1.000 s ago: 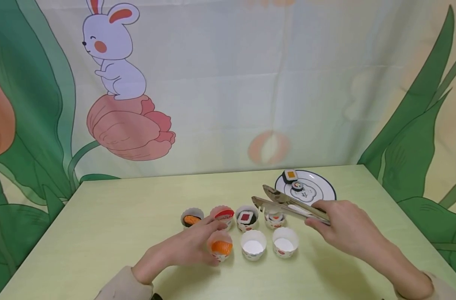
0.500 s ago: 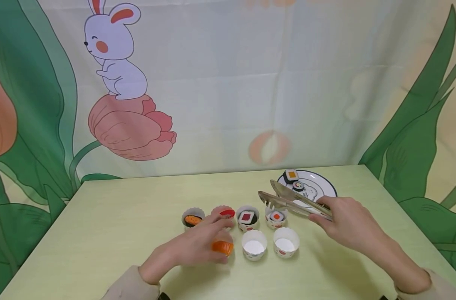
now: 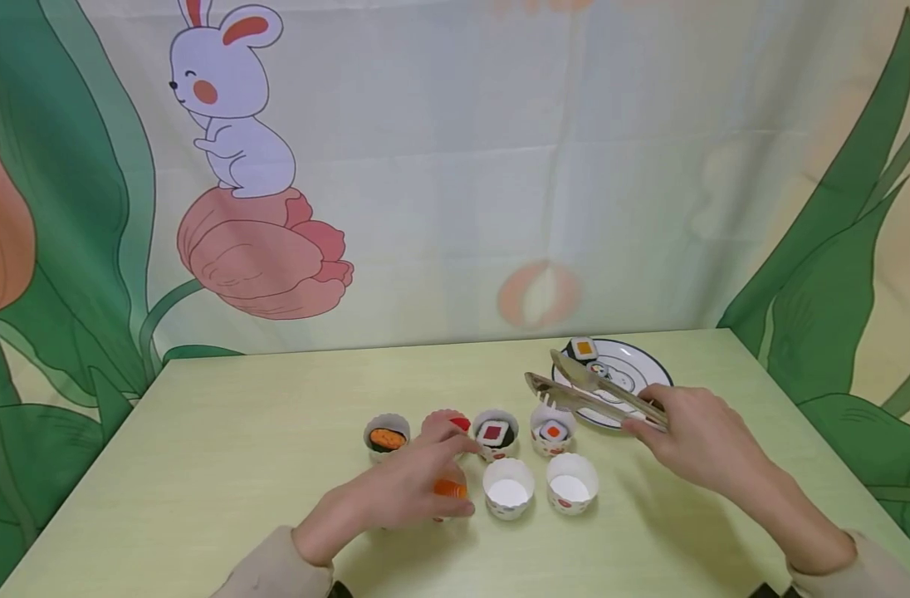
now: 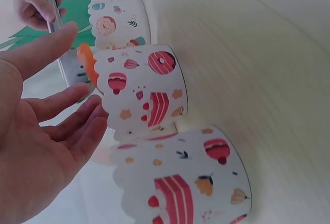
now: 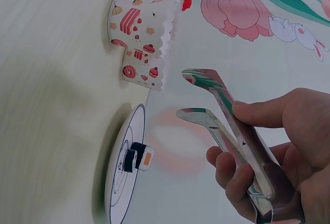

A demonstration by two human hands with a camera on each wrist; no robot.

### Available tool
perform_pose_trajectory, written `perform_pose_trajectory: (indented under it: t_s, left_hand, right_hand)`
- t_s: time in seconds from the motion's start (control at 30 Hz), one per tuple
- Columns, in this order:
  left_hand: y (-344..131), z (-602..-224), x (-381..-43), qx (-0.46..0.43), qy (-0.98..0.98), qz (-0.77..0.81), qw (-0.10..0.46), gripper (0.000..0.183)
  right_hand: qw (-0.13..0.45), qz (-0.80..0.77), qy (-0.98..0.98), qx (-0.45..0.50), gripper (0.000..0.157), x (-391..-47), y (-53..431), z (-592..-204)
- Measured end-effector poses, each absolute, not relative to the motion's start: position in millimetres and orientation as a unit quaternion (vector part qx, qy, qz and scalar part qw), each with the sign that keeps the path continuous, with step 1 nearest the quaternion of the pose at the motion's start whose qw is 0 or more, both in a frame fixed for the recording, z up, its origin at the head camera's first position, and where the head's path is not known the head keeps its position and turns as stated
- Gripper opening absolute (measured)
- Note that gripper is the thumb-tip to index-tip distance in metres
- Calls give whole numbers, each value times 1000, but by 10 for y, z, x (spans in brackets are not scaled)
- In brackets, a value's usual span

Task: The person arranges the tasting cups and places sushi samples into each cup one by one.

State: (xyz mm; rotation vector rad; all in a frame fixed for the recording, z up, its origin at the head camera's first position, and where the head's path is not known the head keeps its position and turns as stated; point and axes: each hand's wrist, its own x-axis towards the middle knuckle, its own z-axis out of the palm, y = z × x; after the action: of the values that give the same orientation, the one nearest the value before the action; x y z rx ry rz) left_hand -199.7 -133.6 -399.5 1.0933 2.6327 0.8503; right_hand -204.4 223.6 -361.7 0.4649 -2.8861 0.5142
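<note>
My left hand (image 3: pixel 406 486) hovers with relaxed, spread fingers over a paper cup (image 4: pixel 139 90) that holds an orange salmon sushi piece (image 3: pixel 449 488); nothing is in its grasp. In the left wrist view the fingertips are right at this cup's scalloped rim, and another patterned cup (image 4: pixel 180 182) stands nearer the camera. My right hand (image 3: pixel 697 436) grips metal tongs (image 3: pixel 600 394), their arms apart and nothing between the tips. The tongs reach above the near left part of a white plate (image 3: pixel 653 378). On that plate sit a square sushi roll (image 3: pixel 582 349) and a smaller round roll (image 5: pixel 130 160).
Behind the left hand, a back row of cups holds an orange-topped sushi (image 3: pixel 388 439), a red-topped piece (image 3: pixel 459 423), a dark-red-centred roll (image 3: pixel 495 433) and an orange-centred roll (image 3: pixel 554 430). Two empty cups (image 3: pixel 508 490) stand in front. A printed curtain (image 3: pixel 425 166) hangs behind the table (image 3: pixel 238 465).
My left hand has shifted right, covering more of the salmon sushi. The tongs have moved right and slightly away, from above the back right cup towards the plate.
</note>
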Motion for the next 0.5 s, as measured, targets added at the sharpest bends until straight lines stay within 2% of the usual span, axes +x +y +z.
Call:
perform_pose_trajectory:
  t_s: [0.5]
  left_hand:
    - [-1170,-4013,-2020,364,891,254,93,58]
  right_hand:
    - [113,176,-967,145,42,-2181,2303,-3659]
